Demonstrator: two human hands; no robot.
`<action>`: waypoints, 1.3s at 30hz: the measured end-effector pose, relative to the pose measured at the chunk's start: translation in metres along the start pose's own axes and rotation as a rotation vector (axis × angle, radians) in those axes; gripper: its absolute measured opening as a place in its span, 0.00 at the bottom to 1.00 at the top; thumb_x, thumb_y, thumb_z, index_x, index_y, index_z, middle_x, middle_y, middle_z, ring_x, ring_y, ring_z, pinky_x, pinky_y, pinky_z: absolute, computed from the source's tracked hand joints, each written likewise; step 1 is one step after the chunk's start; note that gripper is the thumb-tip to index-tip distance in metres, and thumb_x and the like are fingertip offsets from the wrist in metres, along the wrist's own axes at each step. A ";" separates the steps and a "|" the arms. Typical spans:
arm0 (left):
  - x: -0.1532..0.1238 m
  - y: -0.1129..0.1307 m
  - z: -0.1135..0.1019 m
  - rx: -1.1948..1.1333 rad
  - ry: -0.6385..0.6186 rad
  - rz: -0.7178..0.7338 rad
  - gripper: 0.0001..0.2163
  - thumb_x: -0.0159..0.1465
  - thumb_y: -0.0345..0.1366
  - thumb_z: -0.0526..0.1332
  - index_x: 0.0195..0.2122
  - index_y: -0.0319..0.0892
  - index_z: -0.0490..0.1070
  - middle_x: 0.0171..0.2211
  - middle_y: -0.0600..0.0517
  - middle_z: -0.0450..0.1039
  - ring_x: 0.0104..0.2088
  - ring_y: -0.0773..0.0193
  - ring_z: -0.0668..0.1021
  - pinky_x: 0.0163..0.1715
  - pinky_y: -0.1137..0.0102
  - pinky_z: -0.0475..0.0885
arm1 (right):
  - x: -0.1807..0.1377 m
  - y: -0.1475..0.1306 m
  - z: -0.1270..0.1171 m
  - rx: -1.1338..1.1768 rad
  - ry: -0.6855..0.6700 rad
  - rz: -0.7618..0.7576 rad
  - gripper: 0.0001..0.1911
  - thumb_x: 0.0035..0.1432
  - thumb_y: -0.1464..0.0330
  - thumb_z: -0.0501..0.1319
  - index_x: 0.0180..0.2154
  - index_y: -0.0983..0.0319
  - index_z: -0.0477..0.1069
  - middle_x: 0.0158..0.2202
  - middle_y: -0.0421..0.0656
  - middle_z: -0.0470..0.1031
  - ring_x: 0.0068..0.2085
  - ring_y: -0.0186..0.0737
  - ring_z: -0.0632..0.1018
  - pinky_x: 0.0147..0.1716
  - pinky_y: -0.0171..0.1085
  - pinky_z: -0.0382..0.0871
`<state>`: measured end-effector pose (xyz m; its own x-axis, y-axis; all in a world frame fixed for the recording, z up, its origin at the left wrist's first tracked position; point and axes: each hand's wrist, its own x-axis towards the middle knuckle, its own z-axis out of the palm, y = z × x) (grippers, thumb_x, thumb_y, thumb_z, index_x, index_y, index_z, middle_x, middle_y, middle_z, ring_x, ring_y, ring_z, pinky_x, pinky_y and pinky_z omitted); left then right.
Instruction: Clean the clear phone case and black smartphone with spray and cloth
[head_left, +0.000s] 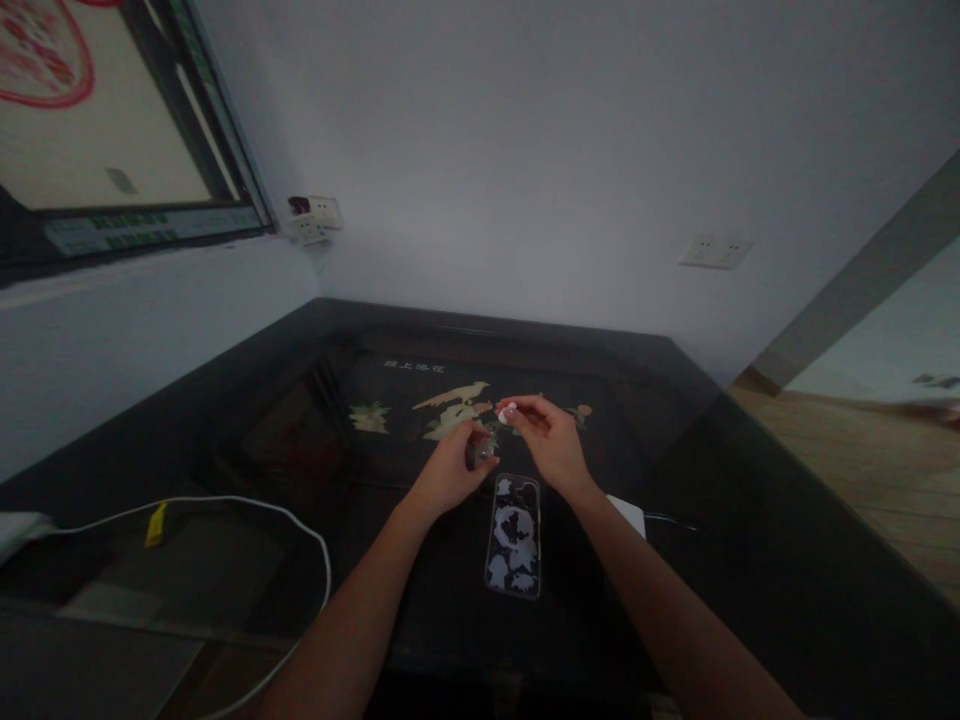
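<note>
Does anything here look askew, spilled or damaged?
Nothing damaged or spilled. The patterned phone case lies flat near the hands; the left hand grips a small object, the right hand pinches a white piece. A white cable loops loosely at left.

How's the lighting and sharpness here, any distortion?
Head view: dim, dark table loses detail; head view: the small object in the left hand and white bit in the right hand are too soft to identify; head view: wide lens bends the window frame.
</note>
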<state>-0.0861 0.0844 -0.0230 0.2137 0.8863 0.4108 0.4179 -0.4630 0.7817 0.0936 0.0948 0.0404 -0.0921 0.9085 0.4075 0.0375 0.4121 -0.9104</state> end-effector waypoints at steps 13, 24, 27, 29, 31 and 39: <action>0.001 -0.003 -0.001 -0.031 -0.023 -0.003 0.14 0.61 0.33 0.67 0.47 0.43 0.69 0.43 0.47 0.75 0.41 0.57 0.78 0.43 0.62 0.73 | -0.008 0.025 0.013 -0.153 -0.160 0.024 0.10 0.62 0.60 0.66 0.41 0.58 0.79 0.41 0.44 0.83 0.42 0.44 0.82 0.48 0.44 0.75; 0.002 -0.003 0.000 -0.049 -0.009 -0.016 0.09 0.62 0.36 0.67 0.41 0.43 0.70 0.39 0.50 0.76 0.40 0.58 0.78 0.40 0.64 0.72 | -0.014 0.032 0.012 -0.396 -0.194 -0.077 0.07 0.63 0.62 0.66 0.40 0.58 0.76 0.38 0.41 0.80 0.40 0.42 0.80 0.43 0.40 0.72; 0.002 -0.004 -0.001 -0.052 -0.014 -0.006 0.09 0.61 0.35 0.67 0.41 0.43 0.69 0.38 0.50 0.75 0.38 0.59 0.78 0.38 0.65 0.72 | -0.014 0.031 0.013 -0.440 -0.191 -0.073 0.09 0.63 0.60 0.67 0.39 0.58 0.75 0.37 0.41 0.79 0.39 0.42 0.79 0.43 0.41 0.72; 0.002 -0.005 -0.001 -0.053 -0.011 0.002 0.08 0.61 0.33 0.66 0.40 0.44 0.69 0.38 0.50 0.75 0.38 0.59 0.78 0.38 0.65 0.72 | -0.015 0.028 0.012 -0.468 -0.173 -0.087 0.10 0.62 0.60 0.67 0.41 0.58 0.74 0.39 0.43 0.79 0.41 0.43 0.79 0.44 0.43 0.72; 0.002 -0.007 0.000 -0.051 -0.003 -0.005 0.09 0.61 0.34 0.67 0.40 0.44 0.70 0.38 0.50 0.76 0.38 0.59 0.78 0.38 0.65 0.72 | -0.016 0.023 0.010 -0.467 -0.173 -0.132 0.12 0.64 0.61 0.65 0.47 0.58 0.74 0.45 0.46 0.79 0.47 0.45 0.79 0.48 0.45 0.72; 0.002 -0.015 0.002 -0.066 -0.011 -0.040 0.14 0.60 0.36 0.69 0.46 0.42 0.72 0.41 0.47 0.77 0.40 0.59 0.79 0.40 0.65 0.73 | -0.009 0.011 0.005 -0.445 -0.399 -0.198 0.14 0.67 0.71 0.60 0.52 0.56 0.75 0.49 0.45 0.80 0.52 0.44 0.79 0.55 0.47 0.70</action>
<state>-0.0898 0.0934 -0.0350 0.2074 0.9041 0.3736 0.3669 -0.4259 0.8270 0.0901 0.0906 0.0263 -0.5003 0.7521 0.4290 0.3846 0.6369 -0.6681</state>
